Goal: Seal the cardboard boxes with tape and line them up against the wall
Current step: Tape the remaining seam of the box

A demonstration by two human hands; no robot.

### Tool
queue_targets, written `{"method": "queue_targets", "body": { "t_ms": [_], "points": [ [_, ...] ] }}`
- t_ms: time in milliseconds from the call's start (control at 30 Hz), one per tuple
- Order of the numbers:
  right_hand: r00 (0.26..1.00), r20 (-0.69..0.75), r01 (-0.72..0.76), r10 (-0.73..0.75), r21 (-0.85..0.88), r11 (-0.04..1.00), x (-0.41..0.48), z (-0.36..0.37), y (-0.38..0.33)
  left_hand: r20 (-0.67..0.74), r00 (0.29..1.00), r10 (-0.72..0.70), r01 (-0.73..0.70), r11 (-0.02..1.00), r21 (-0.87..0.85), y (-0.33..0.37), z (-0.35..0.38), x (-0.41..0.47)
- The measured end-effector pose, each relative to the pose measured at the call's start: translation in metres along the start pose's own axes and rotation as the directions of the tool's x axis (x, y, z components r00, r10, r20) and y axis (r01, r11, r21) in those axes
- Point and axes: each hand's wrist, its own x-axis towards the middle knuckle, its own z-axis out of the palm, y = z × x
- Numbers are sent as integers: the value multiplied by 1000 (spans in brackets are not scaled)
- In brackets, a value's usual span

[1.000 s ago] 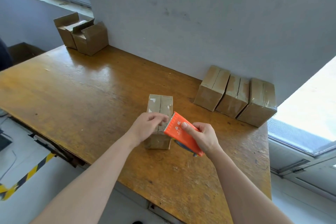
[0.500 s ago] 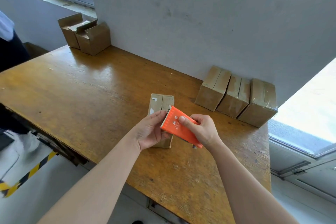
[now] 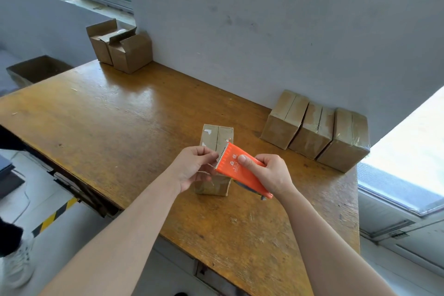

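A small cardboard box (image 3: pixel 217 136) with its flaps closed stands on the wooden table (image 3: pixel 120 113) in front of me. My right hand (image 3: pixel 269 172) grips an orange tape dispenser (image 3: pixel 237 166) just above the box, its toothed edge pointing left. My left hand (image 3: pixel 192 166) pinches the clear tape end at that toothed edge. Three taped boxes (image 3: pixel 314 130) stand side by side against the grey wall at the right.
Two open cardboard boxes (image 3: pixel 122 47) sit at the table's far left corner by the wall. A larger open box (image 3: pixel 36 69) lies beyond the table's left end. A person's shoe (image 3: pixel 16 264) shows on the floor at the lower left, near yellow-black floor tape (image 3: pixel 55 216).
My left hand has left the box top and turned palm up to take the tape end at the dispenser's teeth. The dispenser has lifted slightly.
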Motion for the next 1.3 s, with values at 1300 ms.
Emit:
{"method": "queue_targets", "body": {
  "t_ms": [1300],
  "points": [
    [986,81,-86,145,-499,862,25,-32,19,-477,879,9,162,934,317,-46,-46,19]
  ]
}}
